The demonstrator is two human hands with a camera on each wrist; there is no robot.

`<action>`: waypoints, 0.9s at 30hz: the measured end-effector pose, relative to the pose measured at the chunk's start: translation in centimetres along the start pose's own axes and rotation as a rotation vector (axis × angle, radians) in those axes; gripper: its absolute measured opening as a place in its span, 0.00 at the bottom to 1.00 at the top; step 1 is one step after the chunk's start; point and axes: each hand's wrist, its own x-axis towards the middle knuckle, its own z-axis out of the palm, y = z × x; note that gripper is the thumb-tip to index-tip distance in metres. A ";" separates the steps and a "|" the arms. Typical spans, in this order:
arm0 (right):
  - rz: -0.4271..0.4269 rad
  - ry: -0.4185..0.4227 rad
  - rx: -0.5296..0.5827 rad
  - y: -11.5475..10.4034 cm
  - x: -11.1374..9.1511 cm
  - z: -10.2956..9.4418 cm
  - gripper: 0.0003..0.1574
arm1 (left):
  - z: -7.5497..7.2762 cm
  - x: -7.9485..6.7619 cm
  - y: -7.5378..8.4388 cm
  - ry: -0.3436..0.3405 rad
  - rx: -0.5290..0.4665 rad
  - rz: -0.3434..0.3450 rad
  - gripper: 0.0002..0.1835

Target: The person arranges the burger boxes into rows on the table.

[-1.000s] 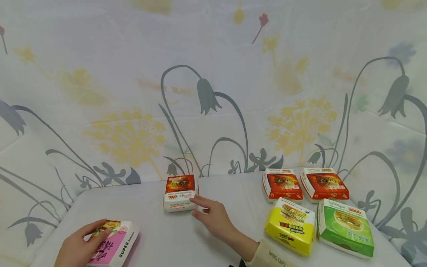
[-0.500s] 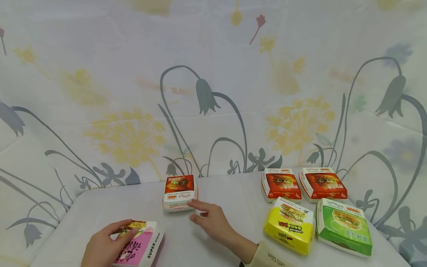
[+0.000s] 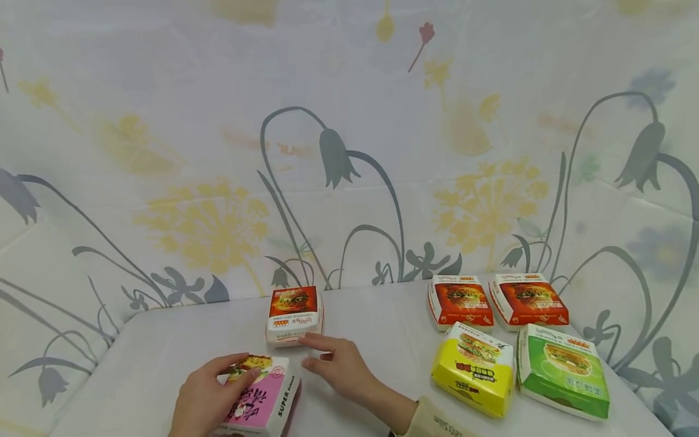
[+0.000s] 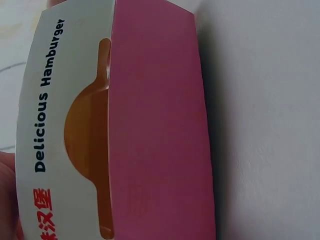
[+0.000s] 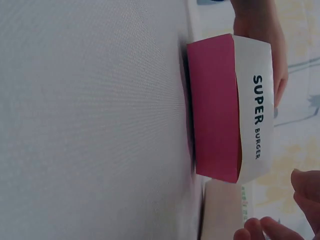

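Note:
My left hand (image 3: 204, 397) grips a pink and white burger box (image 3: 262, 394) from its left, thumb on the lid, at the front of the table. In the left wrist view the box's pink side (image 4: 160, 125) and tuck slot fill much of the picture. The right wrist view shows its "SUPER BURGER" end, low over the white cloth. My right hand (image 3: 341, 367) holds nothing, fingers loosely extended, by the front edge of a red and white burger box (image 3: 295, 306). I cannot tell whether a fingertip touches that box.
On the right, two red burger boxes (image 3: 464, 303) stand side by side at the back. A yellow burger box (image 3: 475, 373) and a green burger box (image 3: 565, 370) stand in front of them. Behind the table (image 3: 382, 315) hangs a flowered curtain (image 3: 349, 200).
My left hand has brought the pink box rightward, closer to the right hand. The right hand has drawn slightly down and left from the red and white box, which stays put.

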 end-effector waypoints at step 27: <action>0.011 -0.018 -0.033 0.2 0.2 0.1 0.22 | -0.3 0.1 -0.5 -0.301 -0.253 0.302 0.34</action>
